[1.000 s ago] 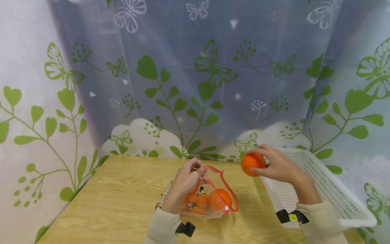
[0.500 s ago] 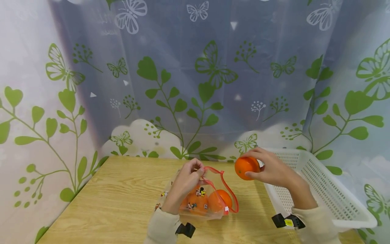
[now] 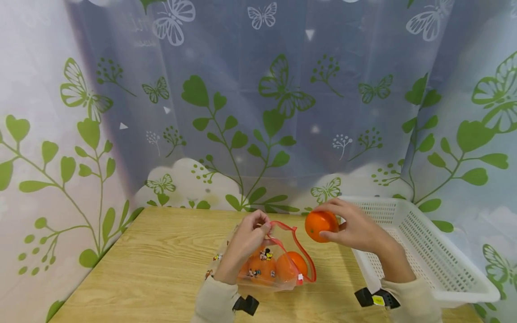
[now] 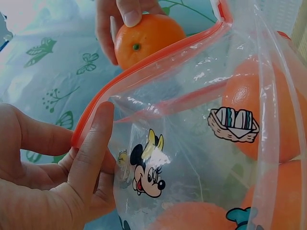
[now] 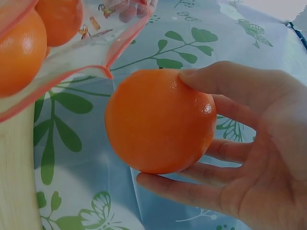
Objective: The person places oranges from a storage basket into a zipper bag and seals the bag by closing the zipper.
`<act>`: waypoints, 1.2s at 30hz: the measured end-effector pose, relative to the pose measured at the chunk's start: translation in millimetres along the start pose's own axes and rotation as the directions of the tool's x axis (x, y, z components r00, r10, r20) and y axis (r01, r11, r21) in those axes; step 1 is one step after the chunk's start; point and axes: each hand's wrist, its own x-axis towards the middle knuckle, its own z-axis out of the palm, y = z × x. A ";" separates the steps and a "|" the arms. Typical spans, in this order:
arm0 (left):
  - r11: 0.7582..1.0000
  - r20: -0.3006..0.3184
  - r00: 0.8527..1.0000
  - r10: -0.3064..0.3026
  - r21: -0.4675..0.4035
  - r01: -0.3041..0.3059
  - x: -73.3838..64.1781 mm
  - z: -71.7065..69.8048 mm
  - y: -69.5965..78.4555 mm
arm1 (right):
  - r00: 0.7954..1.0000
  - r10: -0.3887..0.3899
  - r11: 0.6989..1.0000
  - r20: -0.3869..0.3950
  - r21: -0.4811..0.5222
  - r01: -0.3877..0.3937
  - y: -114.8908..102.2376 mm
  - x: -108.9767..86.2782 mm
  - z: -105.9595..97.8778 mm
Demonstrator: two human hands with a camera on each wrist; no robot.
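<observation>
A clear plastic zip bag with cartoon prints and a red zip edge lies on the table, its mouth spread toward the right. Several oranges are inside it. My left hand pinches the red edge of the mouth between thumb and fingers. My right hand grips another orange, thumb on one side and fingers on the other. That orange is in the air, up and to the right of the bag's mouth, apart from it.
On the right of the wooden table stands a white perforated plastic basket, partly behind my right arm. A curtain printed with leaves and butterflies hangs behind the table.
My right hand has moved left with the orange, from beside the basket's edge closer to the bag's mouth. The left hand and the bag have stayed in place.
</observation>
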 end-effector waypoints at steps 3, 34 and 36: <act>1.000 0.003 1.000 0.004 0.006 -0.004 -0.3 -0.7 -0.5 | 1.000 0.009 1.000 -0.002 0.013 -0.009 -2.7 -0.5 2.7; 1.000 0.004 1.000 -0.005 0.007 0.005 -0.2 -0.3 -0.9 | 0.998 -0.018 0.994 -0.059 0.104 0.025 -9.8 -14.1 29.2; 1.000 0.007 1.000 -0.006 0.013 0.006 -0.2 -0.1 -1.2 | 0.998 -0.019 0.994 -0.066 0.110 0.026 -10.6 -15.1 30.5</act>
